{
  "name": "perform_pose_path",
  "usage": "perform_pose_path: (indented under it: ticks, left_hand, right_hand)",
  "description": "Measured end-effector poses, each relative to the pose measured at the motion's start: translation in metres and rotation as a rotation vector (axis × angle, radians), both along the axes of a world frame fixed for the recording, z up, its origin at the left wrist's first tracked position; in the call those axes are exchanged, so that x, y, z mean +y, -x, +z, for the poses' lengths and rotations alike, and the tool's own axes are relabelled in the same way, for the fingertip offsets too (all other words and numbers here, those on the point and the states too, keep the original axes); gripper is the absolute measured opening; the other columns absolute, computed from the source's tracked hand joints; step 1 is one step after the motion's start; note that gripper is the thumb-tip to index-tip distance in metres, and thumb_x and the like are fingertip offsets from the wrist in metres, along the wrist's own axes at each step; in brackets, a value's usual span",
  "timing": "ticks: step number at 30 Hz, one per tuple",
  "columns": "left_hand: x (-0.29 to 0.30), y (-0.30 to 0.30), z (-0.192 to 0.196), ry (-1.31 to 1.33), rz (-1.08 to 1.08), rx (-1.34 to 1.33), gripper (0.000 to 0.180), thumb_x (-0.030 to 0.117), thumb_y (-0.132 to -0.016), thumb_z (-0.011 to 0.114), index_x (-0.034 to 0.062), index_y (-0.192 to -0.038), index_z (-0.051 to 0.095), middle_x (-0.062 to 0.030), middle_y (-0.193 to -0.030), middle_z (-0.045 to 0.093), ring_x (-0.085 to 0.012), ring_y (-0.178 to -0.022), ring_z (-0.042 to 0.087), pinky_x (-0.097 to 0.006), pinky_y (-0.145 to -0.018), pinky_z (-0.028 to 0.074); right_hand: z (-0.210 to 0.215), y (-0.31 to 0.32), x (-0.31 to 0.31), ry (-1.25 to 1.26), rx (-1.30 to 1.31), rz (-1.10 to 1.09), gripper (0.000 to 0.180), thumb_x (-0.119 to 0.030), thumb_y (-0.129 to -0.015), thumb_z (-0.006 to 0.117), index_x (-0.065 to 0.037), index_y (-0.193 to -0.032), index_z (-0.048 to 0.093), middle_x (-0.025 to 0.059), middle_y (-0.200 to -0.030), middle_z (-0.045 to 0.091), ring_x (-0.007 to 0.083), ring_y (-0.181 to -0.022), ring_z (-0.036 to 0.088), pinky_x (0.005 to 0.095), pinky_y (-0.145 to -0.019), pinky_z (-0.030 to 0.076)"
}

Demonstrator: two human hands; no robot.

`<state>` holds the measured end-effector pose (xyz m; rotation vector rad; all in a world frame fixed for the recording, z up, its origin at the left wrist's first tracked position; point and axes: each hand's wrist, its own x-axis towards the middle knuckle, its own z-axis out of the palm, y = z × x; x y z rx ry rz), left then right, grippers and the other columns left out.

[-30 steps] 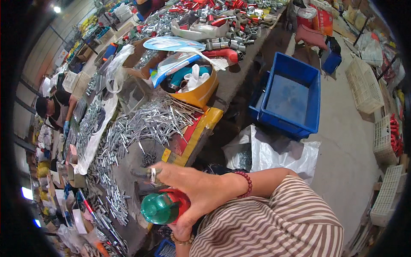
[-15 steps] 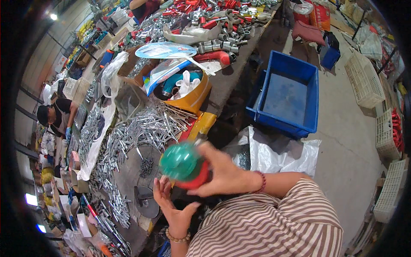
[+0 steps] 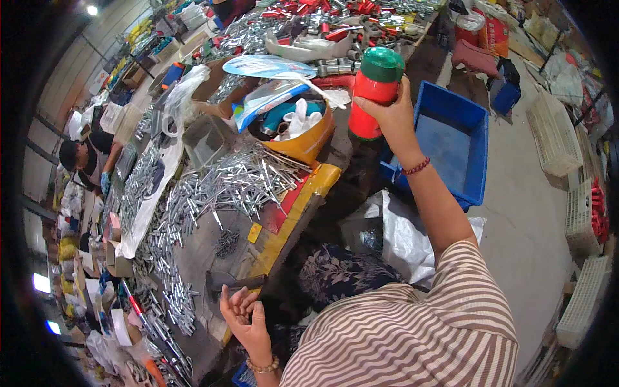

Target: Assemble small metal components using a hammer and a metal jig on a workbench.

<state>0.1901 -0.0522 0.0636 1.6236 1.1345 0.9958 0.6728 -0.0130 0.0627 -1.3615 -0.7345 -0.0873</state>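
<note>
My right hand (image 3: pixel 393 119) is wrapped round a red bottle with a green lid (image 3: pixel 373 97). It holds the bottle upright at the far edge of the workbench, between a yellow tub (image 3: pixel 313 138) and a blue crate (image 3: pixel 477 148). My left hand (image 3: pixel 248 326) is low over the near bench edge, palm up. Its fingers are loosely curled, the thumb stands apart, and nothing lies in it. Nearest to it is a dark metal fixture (image 3: pixel 235 284) on the bench. Small dark parts (image 3: pixel 227 243) lie in a heap beyond.
Metal rods (image 3: pixel 225 184) are piled across the bench, with red and silver fittings (image 3: pixel 309 26) farther back. Gloves (image 3: pixel 300 121) and a light-blue fan (image 3: pixel 267 66) are at the tub. White sacking (image 3: pixel 403 242) hangs below the crate. A co-worker (image 3: pixel 90 158) bends over the bench at left.
My right hand has carried the bottle up and away to the far right, beside the tub. My left hand has parted from it and dropped nearer to me.
</note>
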Motion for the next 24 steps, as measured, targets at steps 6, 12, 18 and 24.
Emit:
perform_pose_path:
  ticks: [6,12,18,24]
  left_hand:
    - [-0.005,0.016,-0.011,0.055,0.09,-0.037,0.072,0.0,-0.095,0.068,0.0049,-0.158,0.034,-0.013,-0.127,0.061,-0.0191,-0.108,0.065,-0.032,-0.098,0.05]
    - [-0.006,0.022,-0.02,0.106,0.156,-0.053,0.071,-0.003,-0.094,0.068,0.0033,-0.157,0.036,-0.0145,-0.125,0.063,-0.02,-0.109,0.066,-0.034,-0.098,0.051]
    - [-0.014,0.036,-0.018,0.118,0.129,0.013,0.069,0.0,-0.094,0.068,0.001,-0.155,0.037,-0.0159,-0.127,0.064,-0.0205,-0.11,0.068,-0.033,-0.096,0.053]
    - [-0.018,0.048,-0.03,0.129,0.148,0.003,0.065,-0.003,-0.093,0.069,0.0009,-0.152,0.042,-0.0159,-0.123,0.067,-0.0193,-0.107,0.069,-0.032,-0.095,0.055]
  right_hand:
    - [-0.005,0.004,0.043,0.102,-0.049,-0.053,0.082,-0.028,-0.074,0.094,-0.003,-0.136,0.046,0.0197,-0.125,0.066,0.0314,-0.113,0.067,0.0435,-0.095,0.054]
    - [-0.03,-0.002,0.06,0.0,-0.107,-0.005,0.069,-0.034,-0.087,0.084,-0.001,-0.136,0.047,0.0203,-0.131,0.061,0.0322,-0.122,0.06,0.0452,-0.105,0.046]
    - [-0.083,-0.004,0.046,0.177,-0.26,-0.113,0.058,-0.032,-0.094,0.078,0.001,-0.132,0.048,0.0189,-0.127,0.055,0.0305,-0.118,0.055,0.0419,-0.104,0.043]
    - [-0.081,-0.005,0.052,0.195,-0.349,-0.154,0.071,-0.041,-0.093,0.079,0.006,-0.133,0.045,0.0212,-0.127,0.055,0.0355,-0.119,0.055,0.0449,-0.105,0.042]
